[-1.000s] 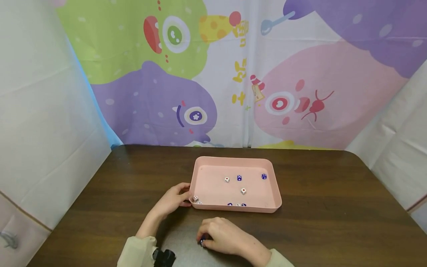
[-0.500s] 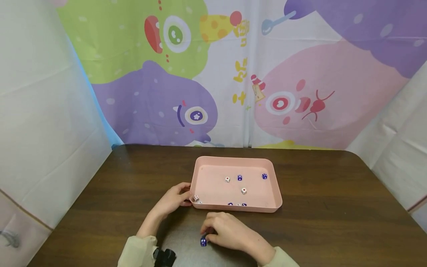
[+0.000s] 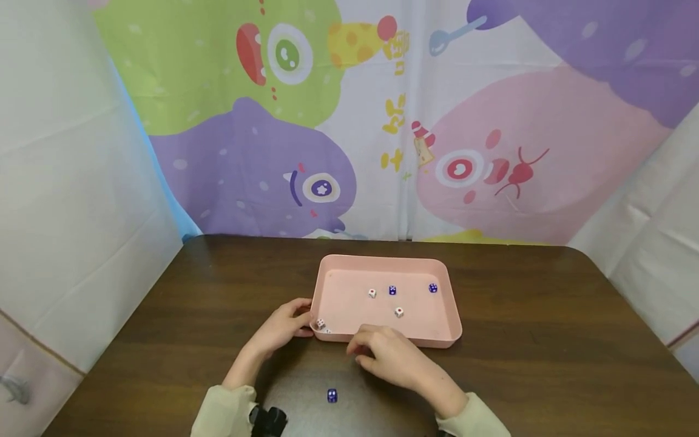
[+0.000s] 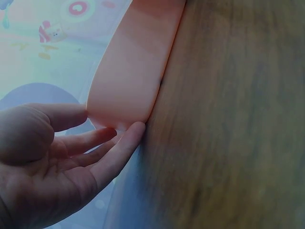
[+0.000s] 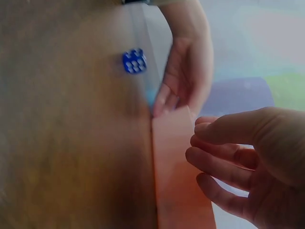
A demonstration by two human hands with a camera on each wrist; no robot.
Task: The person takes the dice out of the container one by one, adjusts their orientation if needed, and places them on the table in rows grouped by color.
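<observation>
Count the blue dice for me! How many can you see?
3: one blue die on the table near the person, two in the pink tray, middle and far right. The right hand may hide more.

Both arms wear pale cream-green sleeves — loose, cuffed — the hands bare.

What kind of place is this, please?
Probably a small staged tabletop booth: a dark wooden table, a cartoon monster backdrop with white sheets at the sides, and a pink tray of dice.
</observation>
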